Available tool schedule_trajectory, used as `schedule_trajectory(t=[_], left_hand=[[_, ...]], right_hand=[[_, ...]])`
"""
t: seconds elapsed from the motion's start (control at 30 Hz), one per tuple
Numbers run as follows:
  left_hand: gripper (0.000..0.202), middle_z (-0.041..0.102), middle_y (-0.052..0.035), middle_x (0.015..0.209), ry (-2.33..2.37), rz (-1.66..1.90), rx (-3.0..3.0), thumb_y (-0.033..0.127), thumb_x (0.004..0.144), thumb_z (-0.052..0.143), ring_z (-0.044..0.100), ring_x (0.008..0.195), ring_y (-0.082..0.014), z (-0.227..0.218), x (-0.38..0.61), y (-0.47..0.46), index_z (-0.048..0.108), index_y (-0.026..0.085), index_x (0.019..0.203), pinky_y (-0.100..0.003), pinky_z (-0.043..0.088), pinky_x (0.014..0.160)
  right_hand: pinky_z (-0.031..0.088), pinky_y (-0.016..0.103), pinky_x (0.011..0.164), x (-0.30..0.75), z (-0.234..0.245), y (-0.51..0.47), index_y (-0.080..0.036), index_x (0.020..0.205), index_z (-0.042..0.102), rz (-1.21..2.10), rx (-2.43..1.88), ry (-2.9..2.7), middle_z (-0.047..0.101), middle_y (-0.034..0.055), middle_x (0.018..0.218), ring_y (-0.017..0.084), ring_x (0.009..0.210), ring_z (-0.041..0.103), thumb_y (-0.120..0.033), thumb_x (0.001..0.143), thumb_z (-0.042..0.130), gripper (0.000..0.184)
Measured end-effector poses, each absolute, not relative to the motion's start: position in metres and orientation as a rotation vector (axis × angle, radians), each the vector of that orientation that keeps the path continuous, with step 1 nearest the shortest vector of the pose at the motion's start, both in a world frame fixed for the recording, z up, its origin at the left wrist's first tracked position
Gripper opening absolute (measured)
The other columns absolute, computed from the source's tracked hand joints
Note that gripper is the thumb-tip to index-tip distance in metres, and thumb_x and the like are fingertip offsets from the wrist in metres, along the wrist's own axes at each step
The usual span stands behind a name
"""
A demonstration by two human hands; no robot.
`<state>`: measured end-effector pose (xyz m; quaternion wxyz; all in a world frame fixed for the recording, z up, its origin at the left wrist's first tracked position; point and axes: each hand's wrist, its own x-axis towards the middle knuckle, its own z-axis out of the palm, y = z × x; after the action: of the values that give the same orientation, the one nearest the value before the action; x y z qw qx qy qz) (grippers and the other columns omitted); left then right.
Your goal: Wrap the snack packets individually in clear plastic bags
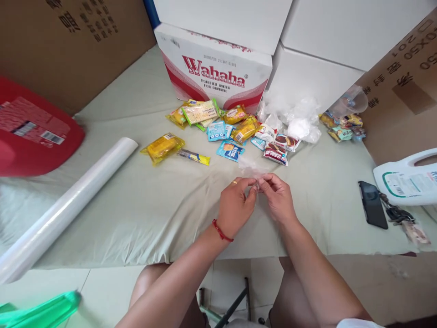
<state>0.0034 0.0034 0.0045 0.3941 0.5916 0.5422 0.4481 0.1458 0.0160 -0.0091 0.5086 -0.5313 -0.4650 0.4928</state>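
Both hands meet over the cloth-covered table, pinching a thin clear plastic bag (251, 167) between them. My left hand (238, 200), with a ring and a red bracelet at the wrist, grips the bag's edge between thumb and fingers. Close beside it, my right hand (277, 195) pinches the same edge. The rest of the bag spreads on the cloth beyond the fingertips. Just past it lie a blue snack packet (231, 151) and a dark red and white snack packet (276, 153). A yellow wrapped snack (163, 147) and a thin yellow-tipped stick packet (194, 156) lie farther left.
Behind the snacks stands a Wahaha carton (215, 68). Crumpled clear bags (297, 118) lie right of it. A long plastic roll (71, 207) and a red container (34, 130) occupy the left. At right are a phone (373, 205), keys (396, 213) and a white jug (408, 177).
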Motion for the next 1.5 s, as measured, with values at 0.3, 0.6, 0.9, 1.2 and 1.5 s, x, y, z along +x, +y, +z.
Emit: schedule_trajectory(t=[0.3,0.6,0.9,1.2,1.5], left_hand=[[0.018,0.070,-0.0061,0.101,1.426,1.184,1.354,0.032,0.090,0.067,0.062,0.085,-0.0177,0.001,0.007,0.002,0.066,0.020,0.103,-0.027,0.045,0.073],[0.017,0.054,0.0040,0.072,1.304,1.307,0.750,0.034,0.084,0.064,0.047,0.066,-0.0106,-0.001,0.008,0.015,0.058,0.020,0.075,-0.022,0.039,0.063],[0.022,0.043,0.0084,0.052,1.346,1.397,0.612,0.033,0.085,0.064,0.040,0.046,-0.0086,-0.006,0.001,0.025,0.051,0.022,0.072,-0.022,0.032,0.046],[0.017,0.053,0.0061,0.061,1.233,1.249,0.834,0.034,0.078,0.067,0.046,0.053,-0.0091,-0.006,0.007,0.025,0.057,0.021,0.074,-0.023,0.036,0.053],[0.036,0.047,0.0035,0.060,1.251,1.115,1.031,0.045,0.089,0.057,0.041,0.059,-0.0118,-0.011,0.010,0.027,0.055,0.019,0.065,-0.025,0.032,0.055]], right_hand=[[0.051,0.028,0.065,0.135,-0.010,0.013,-0.022,0.085,0.075,1.393,-1.184,-0.929,0.069,0.0010,0.081,0.015,0.070,0.057,-0.047,0.077,0.079,0.027],[0.045,0.023,0.052,0.153,-0.009,0.017,-0.021,0.087,0.070,1.387,-1.221,-0.882,0.067,0.0019,0.084,0.011,0.062,0.051,-0.048,0.079,0.076,0.029],[0.032,0.022,0.046,0.169,-0.012,0.024,-0.020,0.082,0.068,1.447,-1.240,-0.690,0.059,-0.0020,0.070,0.009,0.054,0.041,-0.043,0.069,0.082,0.031],[0.045,0.045,0.108,0.181,-0.010,0.024,-0.028,0.130,0.061,0.620,-1.251,-1.389,0.057,0.0071,0.133,0.025,0.127,0.052,-0.029,0.084,0.063,0.046],[0.044,0.049,0.105,0.173,-0.013,0.029,-0.036,0.097,0.079,0.545,-1.185,-1.857,0.067,0.0036,0.091,0.027,0.120,0.052,-0.020,0.092,0.059,0.026]])
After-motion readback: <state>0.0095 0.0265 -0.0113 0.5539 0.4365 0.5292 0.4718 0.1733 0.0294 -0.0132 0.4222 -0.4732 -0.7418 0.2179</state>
